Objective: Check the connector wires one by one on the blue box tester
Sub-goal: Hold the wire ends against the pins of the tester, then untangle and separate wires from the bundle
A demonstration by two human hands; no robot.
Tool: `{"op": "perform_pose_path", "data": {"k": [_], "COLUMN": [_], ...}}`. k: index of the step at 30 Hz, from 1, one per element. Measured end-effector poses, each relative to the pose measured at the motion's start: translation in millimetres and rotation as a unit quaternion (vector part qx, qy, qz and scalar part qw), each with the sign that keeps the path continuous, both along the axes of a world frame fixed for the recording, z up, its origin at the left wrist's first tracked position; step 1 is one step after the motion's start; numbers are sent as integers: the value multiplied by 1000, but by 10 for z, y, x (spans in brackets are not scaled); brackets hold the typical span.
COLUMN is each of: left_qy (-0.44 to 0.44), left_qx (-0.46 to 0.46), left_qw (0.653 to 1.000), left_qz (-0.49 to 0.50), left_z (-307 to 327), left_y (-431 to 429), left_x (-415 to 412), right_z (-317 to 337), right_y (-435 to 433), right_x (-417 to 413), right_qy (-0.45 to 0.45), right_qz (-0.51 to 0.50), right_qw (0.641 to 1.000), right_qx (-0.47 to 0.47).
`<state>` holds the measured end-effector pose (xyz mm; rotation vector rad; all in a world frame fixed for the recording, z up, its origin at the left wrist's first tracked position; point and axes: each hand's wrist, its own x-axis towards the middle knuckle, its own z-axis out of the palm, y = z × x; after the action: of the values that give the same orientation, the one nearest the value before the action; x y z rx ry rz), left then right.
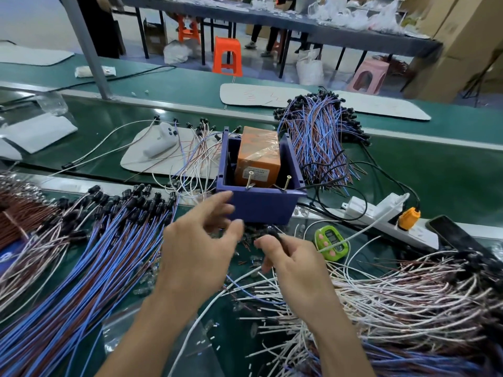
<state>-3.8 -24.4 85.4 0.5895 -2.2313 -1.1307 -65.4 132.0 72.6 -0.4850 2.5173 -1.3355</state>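
The blue box tester [262,205] stands mid-table, with an orange block [258,156] inside and two brass screws [285,182] sticking up at its near rim. My right hand [294,265] is closed on a black connector [273,232] of one wire, just below the box's front wall. My left hand [198,246] hovers beside it with fingers spread, holding nothing. A pile of blue and brown connector wires [95,257] lies at the left. White and brown wires [394,295] are heaped at the right. Another bundle [318,137] lies behind the box.
A green timer [330,242], a white power strip [381,216] with a yellow plug and a dark phone [451,232] lie right of the box. A white remote-like device [162,142] rests on a white mat behind. Orange stools [227,55] stand beyond the green conveyor.
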Motion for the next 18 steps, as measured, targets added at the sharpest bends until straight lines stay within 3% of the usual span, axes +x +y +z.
{"op": "perform_pose_path", "data": {"k": [2,5,8,10,14,18], "left_qy": [-5,-42,-59,-57,-17,25], "left_qx": [67,-8,-86,-75,98,346], "left_qw": [993,986,982,983,980,900], "left_qz": [-94,-164,-157,-155,-172,-264], "left_z": [36,17,-111,-183,-264,-354], "left_y": [39,86,69,64,136,203], "left_x": [7,26,73,104,119,118], "right_z": [30,81,96,88,71,34], "right_y": [-6,2,16,20,8,-8], "right_x": [74,156,218,253,321,375], "right_qy": [23,-13,-47,-47,-60,-60], "right_qz": [28,96,130,113,124,104], "right_qw": [999,995,989,988,979,977], "right_qx": [5,-6,-46,-97,-149,-175]}}
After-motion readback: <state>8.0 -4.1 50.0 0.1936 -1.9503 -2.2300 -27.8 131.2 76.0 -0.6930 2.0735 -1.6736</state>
